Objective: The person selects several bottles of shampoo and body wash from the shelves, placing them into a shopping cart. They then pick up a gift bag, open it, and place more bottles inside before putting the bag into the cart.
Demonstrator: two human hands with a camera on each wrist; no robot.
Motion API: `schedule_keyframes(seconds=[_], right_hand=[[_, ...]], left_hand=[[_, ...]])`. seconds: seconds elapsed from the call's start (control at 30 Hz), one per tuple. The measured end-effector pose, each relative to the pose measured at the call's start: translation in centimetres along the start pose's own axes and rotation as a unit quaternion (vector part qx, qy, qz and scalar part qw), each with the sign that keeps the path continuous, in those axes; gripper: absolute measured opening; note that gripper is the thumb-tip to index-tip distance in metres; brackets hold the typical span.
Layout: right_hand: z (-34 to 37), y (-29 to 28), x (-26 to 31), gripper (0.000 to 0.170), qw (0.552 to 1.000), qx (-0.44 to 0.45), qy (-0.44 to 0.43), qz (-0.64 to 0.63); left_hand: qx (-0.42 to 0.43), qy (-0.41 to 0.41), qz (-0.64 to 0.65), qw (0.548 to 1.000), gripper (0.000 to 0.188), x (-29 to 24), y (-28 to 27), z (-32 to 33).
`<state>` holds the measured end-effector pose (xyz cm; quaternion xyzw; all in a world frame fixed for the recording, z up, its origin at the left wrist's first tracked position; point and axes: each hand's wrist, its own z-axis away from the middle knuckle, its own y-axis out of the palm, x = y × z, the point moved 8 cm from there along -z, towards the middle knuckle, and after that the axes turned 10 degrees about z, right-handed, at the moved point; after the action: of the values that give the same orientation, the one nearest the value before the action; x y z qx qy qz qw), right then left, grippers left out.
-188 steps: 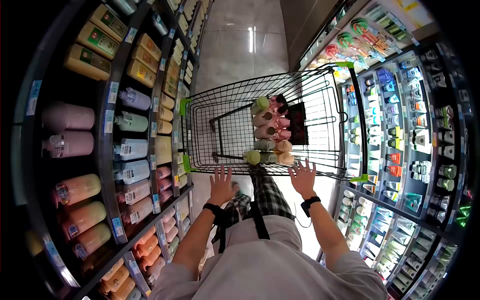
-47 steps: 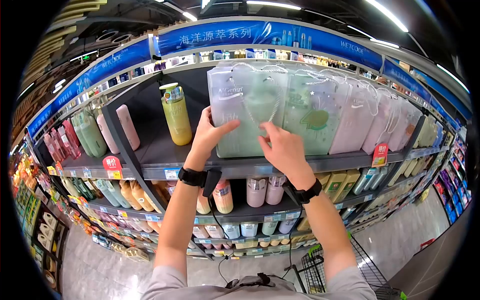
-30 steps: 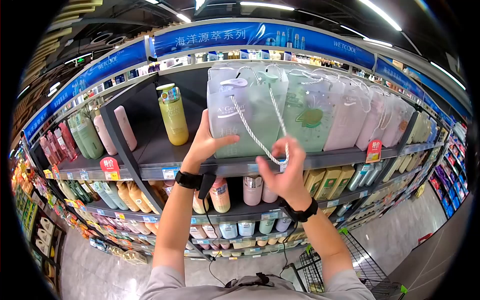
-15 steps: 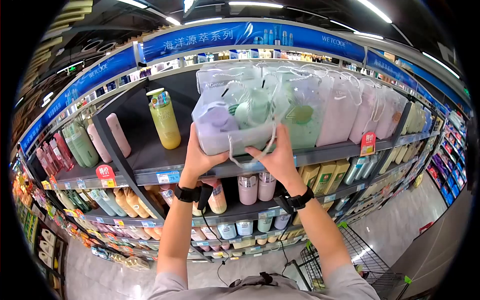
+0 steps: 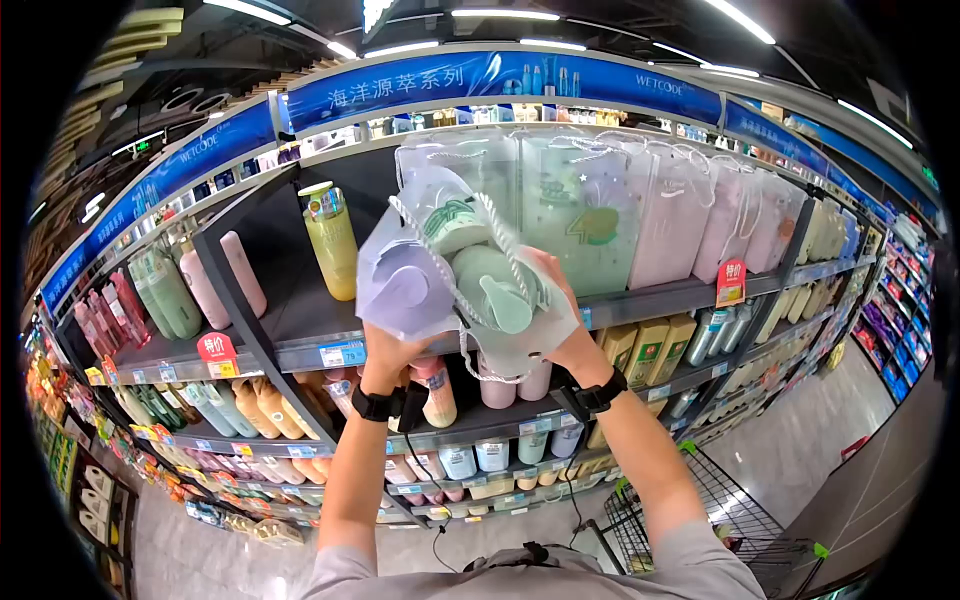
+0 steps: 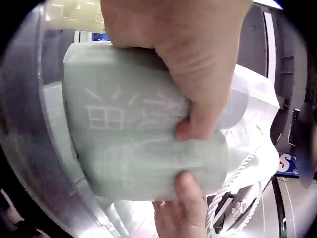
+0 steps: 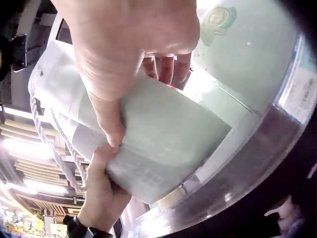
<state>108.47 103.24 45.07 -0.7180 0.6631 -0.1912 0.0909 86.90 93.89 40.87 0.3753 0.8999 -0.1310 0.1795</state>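
Both hands hold a translucent gift bag (image 5: 385, 240) with white rope handles, tilted so its open top faces me. Through it show a lilac pump bottle (image 5: 405, 290) and a green pump bottle (image 5: 507, 300). The left hand (image 5: 393, 350) grips the bag's left side; in the left wrist view its thumb presses the pale green printed face. On the opposite side, the right hand (image 5: 572, 345) has its thumb on the same face and fingers behind, as the right wrist view shows. The bag overlaps the shelf's front edge in the head view.
More gift bags (image 5: 675, 215) line the upper shelf (image 5: 300, 350) behind and to the right. A yellow bottle (image 5: 330, 245) stands left of them. Lower shelves carry rows of bottles. A wire shopping cart (image 5: 715, 500) stands at lower right.
The shelf came into view after the cart view. The right hand left the rope handle for the bag's right side. The bag has come off the row toward me and tipped top-first.
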Motion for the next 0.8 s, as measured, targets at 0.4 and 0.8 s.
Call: schedule_keyframes(seconds=[0.4, 0.8], right_hand=[[5.2, -3.7, 5.3, 0.122, 0.994, -0.066, 0.028, -0.079], [25.6, -13.4, 3.8, 0.096, 0.899, -0.018, 0.437, 0.004]], left_hand=[[0.132, -0.315, 0.160, 0.926, 0.063, -0.5, 3.3, 8.9], [0.262, -0.308, 0.398, 0.824, 0.057, -4.5, 21.5, 17.8]])
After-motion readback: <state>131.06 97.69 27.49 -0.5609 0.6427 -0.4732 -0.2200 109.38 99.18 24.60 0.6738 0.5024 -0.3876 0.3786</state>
